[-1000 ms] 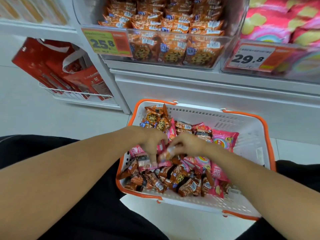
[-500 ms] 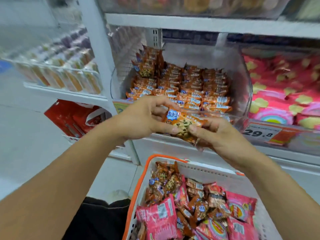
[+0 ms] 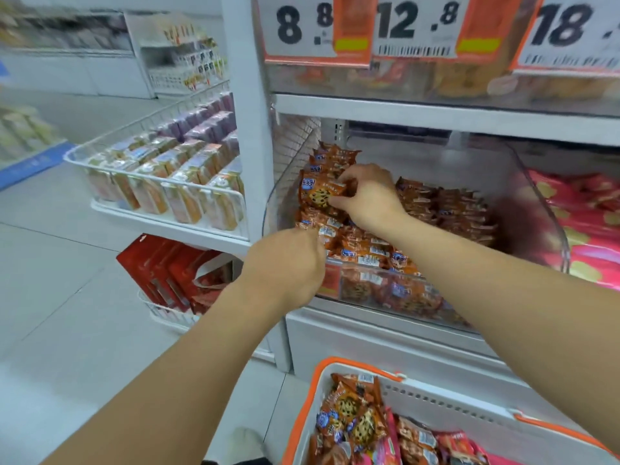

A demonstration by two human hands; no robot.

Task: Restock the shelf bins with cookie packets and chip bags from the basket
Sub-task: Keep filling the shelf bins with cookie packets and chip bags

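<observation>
My right hand [image 3: 367, 196] reaches into the clear shelf bin [image 3: 550, 229] and pinches an orange cookie packet [image 3: 318, 194] upright against the bin's left rear stack. Many more orange cookie packets [image 3: 446, 209] fill the bin. My left hand [image 3: 285, 263] hovers at the bin's front left corner with its fingers curled; what they hold is hidden. Below, the white and orange basket [image 3: 446, 394] holds cookie packets [image 3: 352, 414] and pink chip bags [image 3: 453, 444].
Pink chip bags [image 3: 583, 223] lie in the neighbouring bin on the right. Price signs [image 3: 318, 25] hang on the shelf above. A wire tray of boxed goods [image 3: 167, 182] juts out at the left, with red bags [image 3: 167, 273] beneath it.
Both hands rose from the basket to the shelf. The right hand carried the cookie packet into the bin's back left; the left hand let go of it and dropped back to the bin's front.
</observation>
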